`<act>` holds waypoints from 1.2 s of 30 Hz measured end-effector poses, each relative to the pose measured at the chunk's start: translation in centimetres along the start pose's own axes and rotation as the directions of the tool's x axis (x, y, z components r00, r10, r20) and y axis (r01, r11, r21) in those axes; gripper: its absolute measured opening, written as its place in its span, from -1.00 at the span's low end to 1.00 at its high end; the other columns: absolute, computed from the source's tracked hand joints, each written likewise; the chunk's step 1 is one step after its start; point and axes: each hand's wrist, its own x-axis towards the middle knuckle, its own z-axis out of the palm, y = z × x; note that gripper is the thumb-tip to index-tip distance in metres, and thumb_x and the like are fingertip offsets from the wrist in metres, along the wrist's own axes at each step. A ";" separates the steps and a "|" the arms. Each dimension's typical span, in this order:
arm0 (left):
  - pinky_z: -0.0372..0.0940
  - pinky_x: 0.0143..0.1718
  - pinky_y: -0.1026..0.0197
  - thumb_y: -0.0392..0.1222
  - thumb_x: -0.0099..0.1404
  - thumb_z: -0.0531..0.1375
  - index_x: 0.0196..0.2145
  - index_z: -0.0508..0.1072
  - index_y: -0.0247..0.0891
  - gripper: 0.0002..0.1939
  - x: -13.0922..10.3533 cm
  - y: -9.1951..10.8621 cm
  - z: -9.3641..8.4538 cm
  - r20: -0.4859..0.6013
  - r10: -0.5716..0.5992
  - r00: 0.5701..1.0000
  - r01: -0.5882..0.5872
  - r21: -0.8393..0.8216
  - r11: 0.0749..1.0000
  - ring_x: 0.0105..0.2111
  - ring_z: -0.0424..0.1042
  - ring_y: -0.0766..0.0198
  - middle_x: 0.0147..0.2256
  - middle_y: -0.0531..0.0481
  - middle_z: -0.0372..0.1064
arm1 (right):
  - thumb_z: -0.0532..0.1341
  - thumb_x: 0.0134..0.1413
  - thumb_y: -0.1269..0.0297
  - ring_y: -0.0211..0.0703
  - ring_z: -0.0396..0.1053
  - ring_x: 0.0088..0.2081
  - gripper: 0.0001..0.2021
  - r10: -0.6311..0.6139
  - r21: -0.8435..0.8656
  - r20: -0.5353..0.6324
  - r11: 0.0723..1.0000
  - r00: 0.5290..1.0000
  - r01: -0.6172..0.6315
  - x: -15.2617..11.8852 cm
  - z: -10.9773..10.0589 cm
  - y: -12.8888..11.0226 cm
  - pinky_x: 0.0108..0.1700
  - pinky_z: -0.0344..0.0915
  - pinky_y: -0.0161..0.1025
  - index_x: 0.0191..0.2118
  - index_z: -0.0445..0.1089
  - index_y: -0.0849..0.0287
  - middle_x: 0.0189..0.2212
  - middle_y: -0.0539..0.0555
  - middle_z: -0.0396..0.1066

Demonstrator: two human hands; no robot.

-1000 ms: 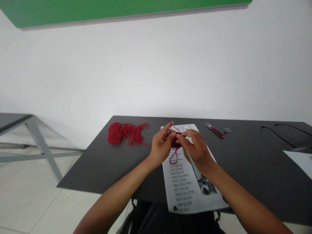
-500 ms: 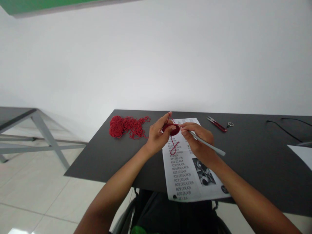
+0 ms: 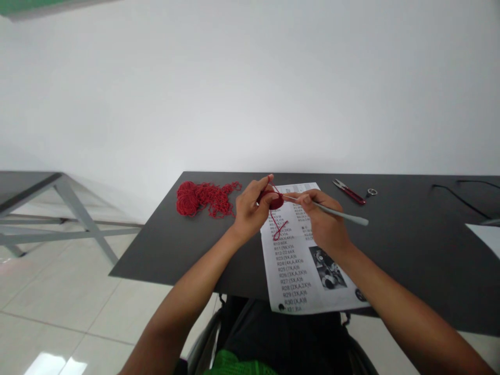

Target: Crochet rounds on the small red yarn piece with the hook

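Note:
Between the thumb and fingers of my left hand [image 3: 252, 205] is a small round piece of dark red crochet [image 3: 276, 201]. Red yarn runs over the raised left index finger, and a loose tail [image 3: 278, 227] hangs below the piece. My right hand [image 3: 322, 213] grips a crochet hook [image 3: 341, 214] with a grey handle. The hook's thin metal shaft points left and its tip meets the edge of the crochet; the very tip is hidden. Beneath both hands lies a printed pattern sheet [image 3: 291, 281] with rows of text and a photo.
A red yarn ball [image 3: 187, 199] with a loose tangle [image 3: 219, 200] sits left on the black table [image 3: 172, 250]. Red-handled thread snips [image 3: 349, 192] and a small ring [image 3: 372, 192] lie to the right. Black cables [image 3: 461, 202] and another white sheet [image 3: 486, 237] are far right.
The hook has swung to a flatter angle and my right hand has turned with it, its shaft now showing more. The crochet piece is tilted more edge-on. The whole view has shifted slightly.

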 end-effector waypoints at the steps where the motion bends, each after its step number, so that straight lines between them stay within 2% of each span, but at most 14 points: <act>1: 0.42 -0.25 0.29 -0.28 0.35 0.28 0.14 0.47 -0.19 -0.60 -0.1 0.1 0.1 0.011 -0.003 1.000 0.003 0.000 1.000 -0.36 0.49 0.36 -0.33 0.04 0.54 | 0.31 0.23 0.04 -0.03 0.56 -0.18 -0.79 0.034 0.139 0.017 0.990 0.999 -0.036 0.3 -0.1 0.2 0.00 0.42 -0.01 -0.33 0.56 0.01 -0.24 0.01 0.64; 3: 0.43 -0.25 0.30 -0.27 0.35 0.28 0.17 0.44 -0.19 -0.57 -0.4 0.4 0.3 0.035 -0.019 0.999 0.019 -0.005 1.000 -0.36 0.49 0.37 -0.32 0.04 0.54 | 0.37 0.14 0.01 -0.06 0.55 -0.18 -0.77 0.092 0.310 0.069 0.945 0.993 -0.109 0.9 -0.3 0.8 0.03 0.43 -0.01 -0.41 0.53 0.03 -0.30 -0.01 0.62; 6: 0.43 -0.24 0.30 -0.27 0.35 0.27 0.20 0.42 -0.18 -0.54 -0.9 0.8 0.7 0.067 -0.032 0.997 0.033 -0.019 0.999 -0.38 0.48 0.38 -0.34 0.06 0.53 | 0.42 0.06 -0.02 -0.13 0.51 -0.26 -0.76 0.131 0.346 0.099 0.925 0.986 -0.158 1.4 -0.6 1.4 -0.06 0.44 -0.09 -0.42 0.55 0.01 -0.38 -0.04 0.56; 8: 0.43 -0.24 0.29 -0.28 0.35 0.27 0.21 0.41 -0.17 -0.53 -1.0 0.9 0.9 0.076 -0.029 0.997 0.031 -0.021 0.999 -0.38 0.48 0.38 -0.34 0.06 0.53 | 0.39 0.10 -0.04 -0.14 0.48 -0.28 -0.76 0.070 0.261 0.076 0.961 0.995 -0.088 1.3 -0.7 1.5 -0.11 0.43 -0.11 -0.39 0.57 -0.01 -0.38 -0.04 0.53; 11: 0.44 -0.23 0.28 -0.29 0.34 0.28 0.19 0.43 -0.18 -0.53 -1.1 0.9 1.0 0.068 -0.040 0.997 0.042 -0.026 0.999 -0.37 0.49 0.38 -0.32 0.05 0.55 | 0.32 0.22 0.02 -0.12 0.46 -0.23 -0.78 -0.154 -0.047 0.066 0.986 0.986 0.158 0.9 -0.6 1.1 -0.10 0.41 -0.11 -0.33 0.58 0.00 -0.32 0.01 0.51; 15: 0.44 -0.23 0.29 -0.32 0.35 0.25 0.18 0.44 -0.19 -0.55 -1.3 1.3 1.2 0.061 -0.105 0.993 0.109 -0.055 0.993 -0.36 0.50 0.38 -0.30 0.04 0.57 | 0.27 0.29 0.15 -0.10 0.45 -0.17 -0.84 -0.388 -0.398 0.106 0.827 0.915 0.397 0.2 -0.1 0.7 -0.12 0.42 -0.11 -0.26 0.59 0.00 -0.26 0.04 0.47; 19: 0.43 -0.24 0.29 -0.32 0.37 0.21 0.20 0.43 -0.19 -0.55 -1.6 1.9 1.3 0.062 -0.188 0.980 0.192 -0.082 0.978 -0.38 0.50 0.40 -0.30 0.03 0.58 | 0.23 0.31 0.26 -0.10 0.44 -0.19 -0.87 -0.498 -0.576 0.136 0.664 0.857 0.477 -0.4 0.1 1.5 -0.18 0.45 -0.11 -0.22 0.55 -0.01 -0.19 0.06 0.43; 23: 0.43 -0.23 0.26 -0.25 0.34 0.25 0.14 0.50 -0.19 -0.59 -1.8 2.1 1.7 0.056 -0.305 0.951 0.310 -0.169 0.936 -0.35 0.51 0.36 -0.29 0.01 0.59 | 0.24 0.27 0.38 -0.03 0.41 -0.12 -0.83 -0.561 -0.692 0.254 0.464 0.788 0.554 -0.5 -0.4 2.5 -0.10 0.46 -0.04 -0.12 0.52 -0.02 -0.14 0.10 0.40; 25: 0.44 -0.25 0.25 -0.17 0.31 0.30 0.10 0.54 -0.20 -0.61 -1.7 2.3 2.0 0.074 -0.447 0.891 0.446 -0.319 0.836 -0.35 0.52 0.33 -0.28 0.00 0.60 | 0.25 0.25 0.41 0.01 0.39 -0.08 -0.78 -0.573 -0.717 0.308 0.385 0.759 0.581 -0.3 -0.8 3.1 -0.06 0.45 0.00 -0.06 0.50 -0.03 -0.11 0.12 0.39; 26: 0.45 -0.25 0.25 -0.13 0.29 0.33 0.07 0.55 -0.21 -0.60 -1.7 2.4 2.1 0.109 -0.534 0.839 0.527 -0.414 0.742 -0.34 0.53 0.31 -0.26 -0.02 0.61 | 0.25 0.25 0.42 0.02 0.39 -0.07 -0.76 -0.583 -0.723 0.316 0.362 0.748 0.588 -0.2 -1.0 3.3 -0.04 0.45 0.01 -0.04 0.49 -0.03 -0.10 0.12 0.39; 28: 0.46 -0.28 0.24 -0.05 0.20 0.41 -0.02 0.60 -0.25 -0.59 -1.4 2.6 2.4 0.239 -0.665 0.708 0.652 -0.583 0.484 -0.36 0.55 0.28 -0.27 -0.06 0.62 | 0.24 0.25 0.43 0.01 0.39 -0.06 -0.75 -0.605 -0.722 0.294 0.366 0.740 0.587 0.0 -1.2 3.7 -0.04 0.45 0.00 -0.04 0.49 -0.04 -0.09 0.12 0.38; 30: 0.44 -0.31 0.26 -0.01 0.11 0.46 -0.12 0.63 -0.27 -0.58 -1.1 2.8 2.4 0.355 -0.707 0.611 0.693 -0.672 0.261 -0.40 0.54 0.31 -0.31 -0.06 0.62 | 0.25 0.25 0.41 -0.02 0.41 -0.09 -0.79 -0.610 -0.707 0.257 0.410 0.750 0.576 0.1 -1.2 3.5 -0.08 0.45 -0.04 -0.08 0.51 -0.05 -0.11 0.10 0.40; 32: 0.40 -0.35 0.31 -0.02 0.06 0.50 -0.16 0.64 -0.26 -0.58 -0.9 2.9 2.3 0.394 -0.713 0.580 0.685 -0.710 0.165 -0.45 0.50 0.37 -0.36 -0.02 0.60 | 0.25 0.27 0.36 -0.07 0.44 -0.15 -0.84 -0.601 -0.672 0.237 0.466 0.763 0.575 0.2 -1.0 2.9 -0.14 0.45 -0.11 -0.13 0.52 -0.05 -0.16 0.07 0.43; 36: 0.34 -0.39 0.37 -0.07 -0.04 0.55 -0.17 0.64 -0.22 -0.55 -0.4 3.0 1.6 0.390 -0.700 0.599 0.667 -0.726 0.167 -0.48 0.47 0.43 -0.41 0.05 0.57 | 0.23 0.31 0.29 -0.14 0.48 -0.21 -0.90 -0.538 -0.492 0.254 0.643 0.804 0.586 0.3 -0.6 1.0 -0.18 0.44 -0.17 -0.20 0.51 0.01 -0.22 0.05 0.46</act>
